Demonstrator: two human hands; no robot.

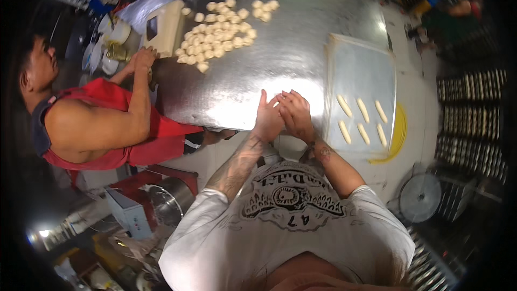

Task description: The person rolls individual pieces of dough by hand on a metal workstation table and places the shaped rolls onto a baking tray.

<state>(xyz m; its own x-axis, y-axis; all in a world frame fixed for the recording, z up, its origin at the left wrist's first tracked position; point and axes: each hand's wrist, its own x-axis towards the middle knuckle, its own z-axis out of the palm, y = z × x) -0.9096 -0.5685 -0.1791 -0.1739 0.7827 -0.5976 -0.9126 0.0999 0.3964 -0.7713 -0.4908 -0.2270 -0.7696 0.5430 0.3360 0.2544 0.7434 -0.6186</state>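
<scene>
At the near edge of the steel table [304,16], my left hand [267,118] and my right hand [296,114] meet in front of me. The left thumb sticks up, apart from the other fingers. My right fingers stretch forward and touch the left fingertips. No object shows in either hand, though the space between the palms is hidden. Right of my hands lies a lined baking tray [358,64] bearing several slim dough sticks [344,106] in two rows. Farther off to the left, many round dough pieces [215,37] sit clustered on the table.
A co-worker in a red apron [161,129] stands at the left, hands on the table beside a slab of dough [171,24] and a dark scraper [152,28]. Tubs [119,32] stand behind. A yellow round rim [399,132] shows under the tray; loaded racks [471,113] line the right.
</scene>
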